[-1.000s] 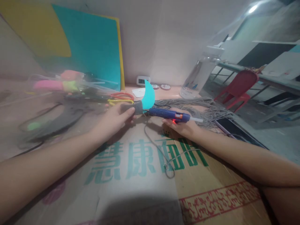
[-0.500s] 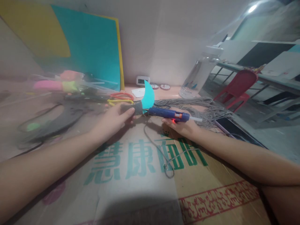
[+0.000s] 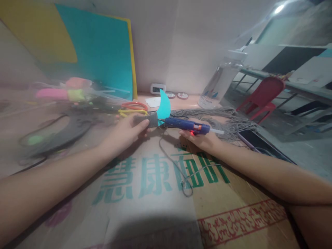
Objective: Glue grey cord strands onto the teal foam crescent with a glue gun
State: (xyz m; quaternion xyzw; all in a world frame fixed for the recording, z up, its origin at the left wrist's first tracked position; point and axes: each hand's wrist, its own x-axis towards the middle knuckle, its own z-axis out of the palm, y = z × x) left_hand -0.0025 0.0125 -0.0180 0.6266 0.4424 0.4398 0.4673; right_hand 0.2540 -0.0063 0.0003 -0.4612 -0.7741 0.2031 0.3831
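Printed cardboard [image 3: 155, 204] lies on your bench [image 3: 190, 102]; in the room behind, at right, stands a red plastic chair [image 3: 271, 90]. Your left grip [image 3: 129, 129] is closed on a grey piece [image 3: 153, 120], the turquoise crescent [image 3: 164, 107] just beside it; your right grip [image 3: 199, 138] clasps the blue glue gun [image 3: 181, 125].

Your 1 view comes from your head, above the near side of the desk [image 3: 190, 101], facing forward and down toward the wall [image 3: 181, 52] along its far edge. It sits close: your left hand [image 3: 131, 129] and right hand [image 3: 207, 141] fall mid-frame, and past the desk's right edge you see a red chair [image 3: 269, 91].
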